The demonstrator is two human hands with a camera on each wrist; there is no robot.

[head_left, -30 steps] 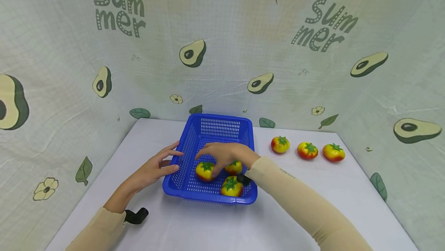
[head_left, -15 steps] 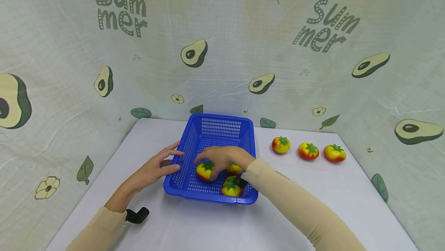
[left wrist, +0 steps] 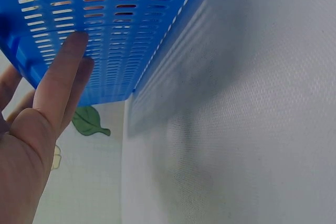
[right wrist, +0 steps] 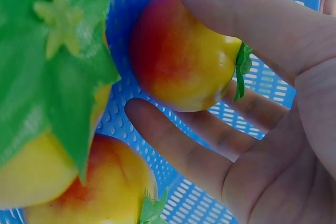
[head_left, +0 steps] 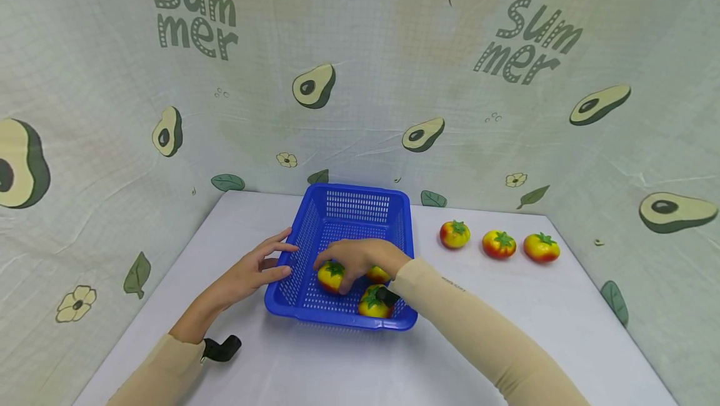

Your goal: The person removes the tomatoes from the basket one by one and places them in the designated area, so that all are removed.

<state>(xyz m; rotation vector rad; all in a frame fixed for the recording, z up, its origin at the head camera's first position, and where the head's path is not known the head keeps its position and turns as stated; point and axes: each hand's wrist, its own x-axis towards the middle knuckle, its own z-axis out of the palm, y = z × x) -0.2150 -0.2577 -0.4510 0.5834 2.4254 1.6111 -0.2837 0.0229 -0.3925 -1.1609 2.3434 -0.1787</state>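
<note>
The right hand [head_left: 357,259] arches down into the blue basket [head_left: 315,316], forearm crossing over its right rim — the grip curls round a red-and-yellow fruit [head_left: 329,277] towards the near left. The left hand [head_left: 247,275] reaches to the left rim, its grip loose, fingers spread — one touching the outer wall.

fruit [head_left: 328,278] partly covered, sleeve lettering [head_left: 453,284] illegible

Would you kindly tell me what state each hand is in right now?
Left hand: open, resting against the blue basket.
Right hand: closed around a red-and-yellow fruit inside the basket.
</note>
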